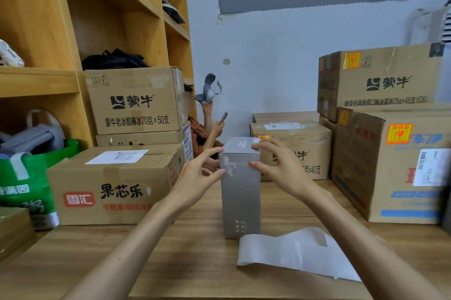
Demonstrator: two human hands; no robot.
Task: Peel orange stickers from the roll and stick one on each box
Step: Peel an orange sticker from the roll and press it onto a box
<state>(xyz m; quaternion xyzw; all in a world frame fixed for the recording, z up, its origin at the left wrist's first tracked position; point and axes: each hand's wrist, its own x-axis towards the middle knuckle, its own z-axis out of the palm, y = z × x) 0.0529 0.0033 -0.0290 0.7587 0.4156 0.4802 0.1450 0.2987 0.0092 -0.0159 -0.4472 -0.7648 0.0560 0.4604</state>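
Note:
A tall grey box [240, 192] stands upright on the wooden table [195, 251] in the middle. My left hand [197, 172] touches its upper left edge with thumb and fingertips. My right hand [275, 163] grips its top right corner, fingers over the lid and thumb on the front face. A strip of white backing paper [292, 253] lies in front of the box. Orange stickers [399, 133] show on the cardboard boxes [390, 165] at right and on the one behind [264, 137]. No sticker roll is visible.
Cardboard boxes [112, 185] are stacked at left beside wooden shelves [48, 75] and a green bag [26, 177]. Another person's hands [214, 123] hold a phone and a small fan behind the boxes. A white wall is at the back.

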